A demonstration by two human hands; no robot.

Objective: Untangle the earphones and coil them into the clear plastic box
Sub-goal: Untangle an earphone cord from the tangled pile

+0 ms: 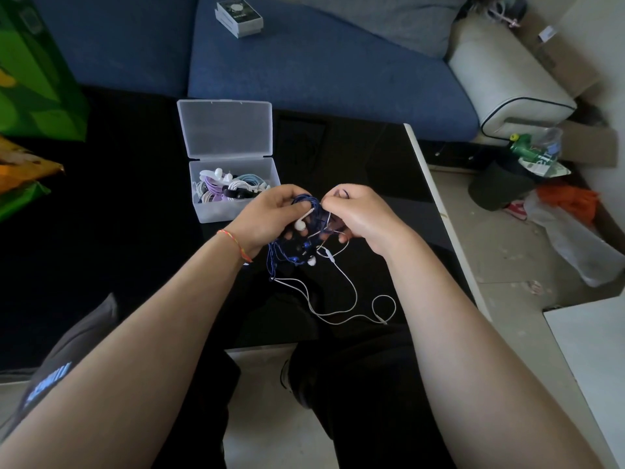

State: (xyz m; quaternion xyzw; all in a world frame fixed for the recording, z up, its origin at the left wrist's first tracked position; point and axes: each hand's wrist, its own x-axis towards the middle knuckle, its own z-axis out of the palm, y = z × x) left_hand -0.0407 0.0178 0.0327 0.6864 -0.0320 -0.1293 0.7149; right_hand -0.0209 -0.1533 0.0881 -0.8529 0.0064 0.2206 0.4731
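Seen from the head camera, the left hand (270, 214) and right hand (358, 214) grip a knotted bundle of dark blue and white wired earphones (306, 231) above a glossy black table (372, 164); white cable trails below. The clear plastic box (233, 204), lid open, apparently holds coiled earphones just beside the left hand.

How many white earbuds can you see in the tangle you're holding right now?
2: one white earbud sits against the left hand, the other dangles lower in the blue and white tangle. The right hand may hide more.
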